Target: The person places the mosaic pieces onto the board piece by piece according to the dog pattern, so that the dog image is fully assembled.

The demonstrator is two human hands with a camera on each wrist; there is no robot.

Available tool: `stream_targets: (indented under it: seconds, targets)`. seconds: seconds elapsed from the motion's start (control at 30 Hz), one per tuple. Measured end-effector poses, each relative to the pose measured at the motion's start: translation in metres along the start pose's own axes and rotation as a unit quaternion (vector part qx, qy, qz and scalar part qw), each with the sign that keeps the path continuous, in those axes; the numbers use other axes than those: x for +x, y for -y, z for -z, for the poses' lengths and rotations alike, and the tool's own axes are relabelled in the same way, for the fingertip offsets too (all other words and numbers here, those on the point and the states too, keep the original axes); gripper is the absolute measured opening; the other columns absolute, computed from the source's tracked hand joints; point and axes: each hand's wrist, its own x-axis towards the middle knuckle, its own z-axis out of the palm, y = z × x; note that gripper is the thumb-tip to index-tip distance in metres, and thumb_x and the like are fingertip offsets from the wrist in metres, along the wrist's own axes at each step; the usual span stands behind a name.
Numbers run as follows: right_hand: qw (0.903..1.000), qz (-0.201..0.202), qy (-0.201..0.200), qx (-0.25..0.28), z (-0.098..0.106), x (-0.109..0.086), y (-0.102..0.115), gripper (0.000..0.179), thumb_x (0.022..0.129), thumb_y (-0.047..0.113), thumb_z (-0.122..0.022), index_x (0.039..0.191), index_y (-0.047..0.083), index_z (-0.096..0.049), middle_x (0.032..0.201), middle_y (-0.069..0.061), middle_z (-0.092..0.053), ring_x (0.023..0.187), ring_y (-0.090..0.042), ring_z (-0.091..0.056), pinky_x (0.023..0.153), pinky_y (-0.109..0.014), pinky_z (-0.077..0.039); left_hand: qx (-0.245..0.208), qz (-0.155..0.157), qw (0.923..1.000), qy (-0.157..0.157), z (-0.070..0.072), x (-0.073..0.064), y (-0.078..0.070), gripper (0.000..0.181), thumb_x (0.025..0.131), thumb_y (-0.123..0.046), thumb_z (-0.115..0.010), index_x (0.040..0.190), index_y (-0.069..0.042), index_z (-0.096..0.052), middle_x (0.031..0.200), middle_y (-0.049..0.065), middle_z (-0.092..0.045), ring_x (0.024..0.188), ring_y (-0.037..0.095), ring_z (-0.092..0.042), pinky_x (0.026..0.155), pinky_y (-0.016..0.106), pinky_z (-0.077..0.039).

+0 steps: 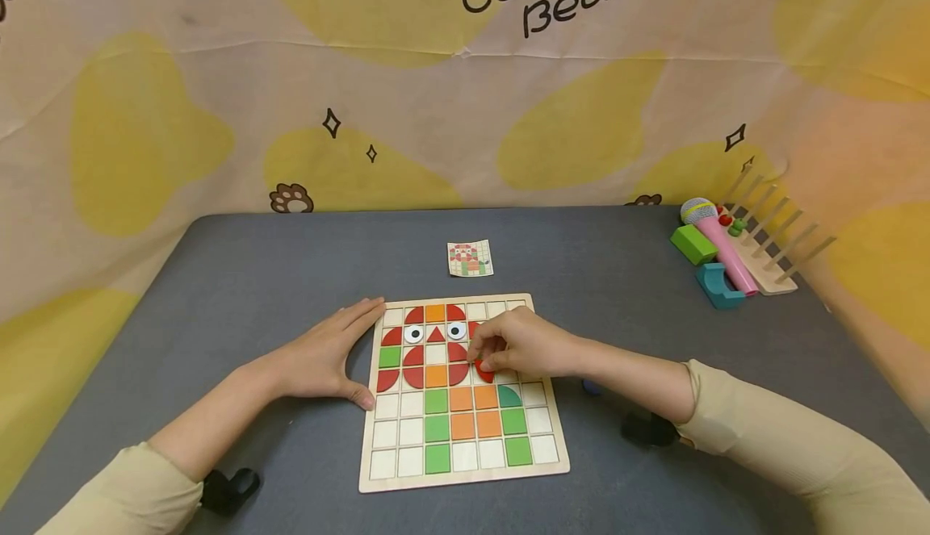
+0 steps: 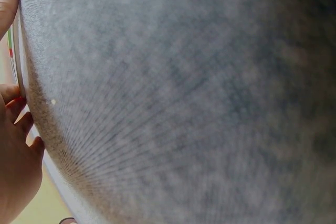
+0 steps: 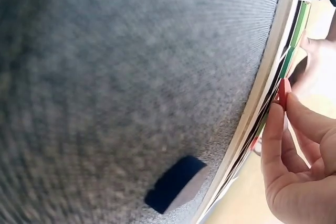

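Note:
A square wooden grid board (image 1: 369,478) lies on the table, partly filled with red, orange and green tiles and two eye tiles (image 1: 413,334). My left hand (image 1: 320,357) rests along the board's left side, fingers extended to the top-left corner and thumb at the left edge. Over the right part of the board, my right hand (image 1: 526,343) pinches a red curved tile (image 1: 484,372) between thumb and fingers. The right wrist view shows that red tile (image 3: 283,93) held edge-on, close over the board. Some cells beneath this hand are hidden.
A small pattern card (image 1: 470,259) lies behind the board. At the back right are a pink toy microphone (image 1: 729,254), a green block (image 1: 693,244), a teal arch block (image 1: 719,286) and a pegged wooden stand (image 1: 777,277). A dark blue block (image 3: 176,184) sits right of the board.

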Motion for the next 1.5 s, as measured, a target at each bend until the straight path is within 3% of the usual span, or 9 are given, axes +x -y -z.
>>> stream_targets:
  seconds: [0.33, 0.93, 1.17, 1.33, 1.5]
  targets:
    - [0.9974, 0.033, -0.014, -0.062, -0.002, 0.0, 0.0, 0.009, 0.087, 0.008, -0.074, 0.092, 0.015, -0.076, 0.082, 0.006, -0.068, 0.076, 0.0, -0.055, 0.07, -0.015, -0.048, 0.002, -0.005, 1.0, -0.002, -0.001, 0.001, 0.0, 0.133, 0.056, -0.076, -0.078, 0.157, -0.009, -0.023, 0.165, 0.013, -0.022, 0.153, 0.039, -0.02, 0.121, 0.063, -0.024]
    - [0.9965, 0.017, -0.044, -0.069, -0.002, 0.0, -0.001, 0.008, 0.085, 0.008, -0.076, 0.084, 0.016, -0.072, 0.075, 0.007, -0.065, 0.068, 0.001, -0.052, 0.063, -0.014, -0.047, 0.003, -0.006, 1.0, -0.005, -0.001, 0.002, 0.0, 0.133, 0.056, -0.076, -0.079, 0.157, -0.009, -0.023, 0.165, 0.013, -0.022, 0.153, 0.039, -0.02, 0.121, 0.062, -0.023]
    - [0.9936, -0.009, -0.076, -0.082, 0.021, -0.015, -0.01, 0.009, 0.085, 0.012, -0.076, 0.081, 0.018, -0.07, 0.073, 0.008, -0.063, 0.067, -0.002, -0.051, 0.061, -0.016, -0.045, -0.002, -0.006, 1.0, -0.003, -0.002, 0.002, 0.0, 0.133, 0.056, -0.077, -0.078, 0.158, -0.011, -0.022, 0.166, 0.012, -0.021, 0.153, 0.038, -0.019, 0.121, 0.062, -0.022]
    - [0.9962, -0.043, -0.054, -0.053, 0.043, -0.036, -0.026, 0.005, 0.086, 0.013, -0.075, 0.085, 0.016, -0.071, 0.073, 0.007, -0.064, 0.064, -0.004, -0.053, 0.058, -0.018, -0.047, -0.001, -0.004, 1.0, -0.003, -0.001, 0.002, -0.001, 0.133, 0.056, -0.076, -0.078, 0.158, -0.011, -0.022, 0.166, 0.012, -0.021, 0.153, 0.038, -0.019, 0.121, 0.062, -0.023]
    - [0.9974, -0.066, -0.005, -0.028, 0.059, -0.053, -0.049, 0.005, 0.087, 0.018, -0.075, 0.09, 0.018, -0.071, 0.076, 0.008, -0.066, 0.065, -0.004, -0.057, 0.06, -0.019, -0.05, 0.001, -0.005, 1.0, -0.004, -0.002, 0.001, 0.0, 0.133, 0.057, -0.077, -0.078, 0.157, -0.011, -0.022, 0.166, 0.012, -0.021, 0.153, 0.038, -0.02, 0.121, 0.062, -0.023]
